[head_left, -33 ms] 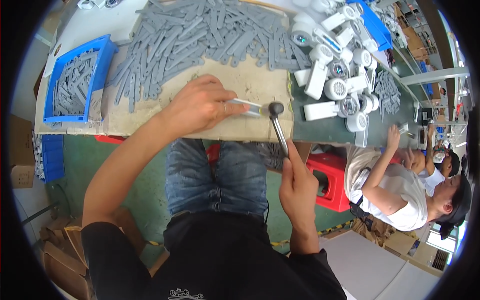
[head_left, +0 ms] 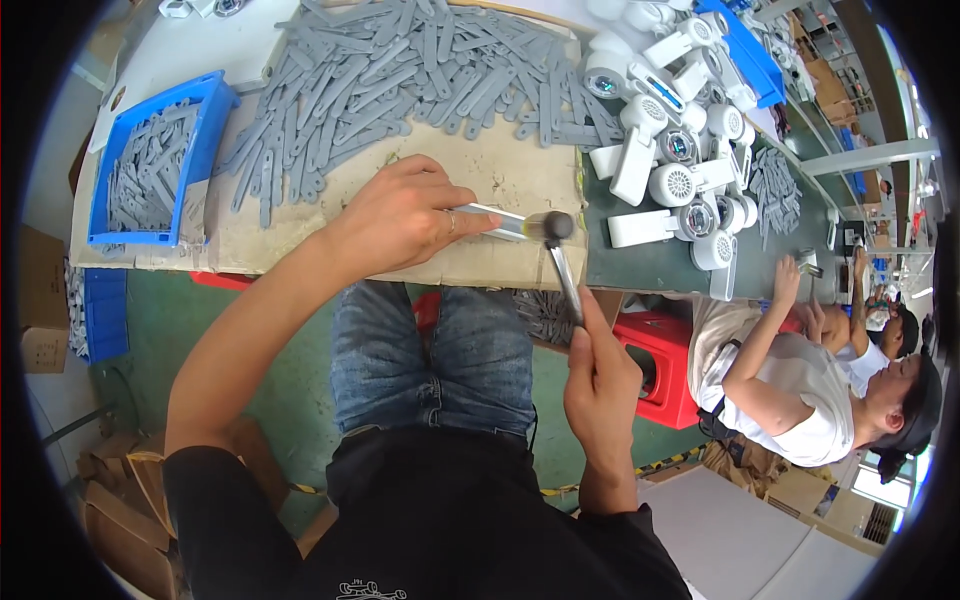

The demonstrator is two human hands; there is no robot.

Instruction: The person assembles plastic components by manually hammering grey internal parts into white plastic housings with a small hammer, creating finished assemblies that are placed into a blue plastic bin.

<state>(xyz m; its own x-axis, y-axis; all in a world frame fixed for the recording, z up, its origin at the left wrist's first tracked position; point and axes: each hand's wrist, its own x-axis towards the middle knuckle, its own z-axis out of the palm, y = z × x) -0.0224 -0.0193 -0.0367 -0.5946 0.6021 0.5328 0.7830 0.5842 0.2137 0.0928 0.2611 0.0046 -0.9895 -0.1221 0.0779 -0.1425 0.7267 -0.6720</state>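
My left hand is closed on a narrow white-and-grey bar, holding it low over the cardboard work surface. Its fingers hide the bar's left end. In my right hand is the metal handle of a small hammer, gripped near its lower end. The hammer's dark, rounded head is at the bar's right end, slightly smeared by motion; whether the two touch I cannot tell. Beyond my left hand spreads a large heap of flat grey strips.
A blue bin of grey strips stands at the left. White handheld-fan-like units are piled at the right, near a smaller heap of grey strips. A co-worker sits at the right beside a red stool.
The hammer head has shifted slightly right and toward me, and my right hand has moved a little with it. My left hand keeps its hold on the bar.
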